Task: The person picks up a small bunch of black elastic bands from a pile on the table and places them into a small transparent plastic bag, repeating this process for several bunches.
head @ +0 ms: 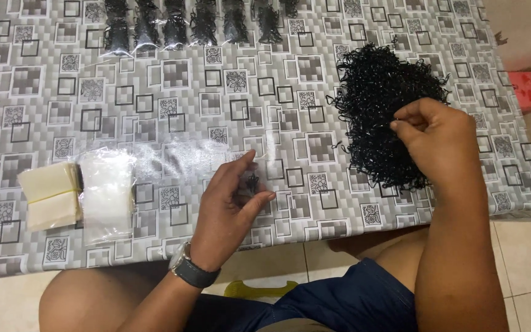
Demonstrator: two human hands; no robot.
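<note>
Head view: I look down on a desk covered in a grey cloth printed with squares. My left hand hovers just above the near edge, its fingers pinched together on a small clear bag with a few black loops inside. My right hand rests on a large heap of thin black elastic bands on the right of the desk, thumb and forefinger closed on a few strands.

To the left lie a stack of clear bags and, touching it, a bundle of cream paper cards held by a band. A row of filled bags lines the far edge.

As I judge it, the bands tangle easily, so a pinch could drag extra loops off the heap and over the desk's right edge to the tiled floor. The slippery little bag may also close up or slide from my left fingers, spilling what it holds.
</note>
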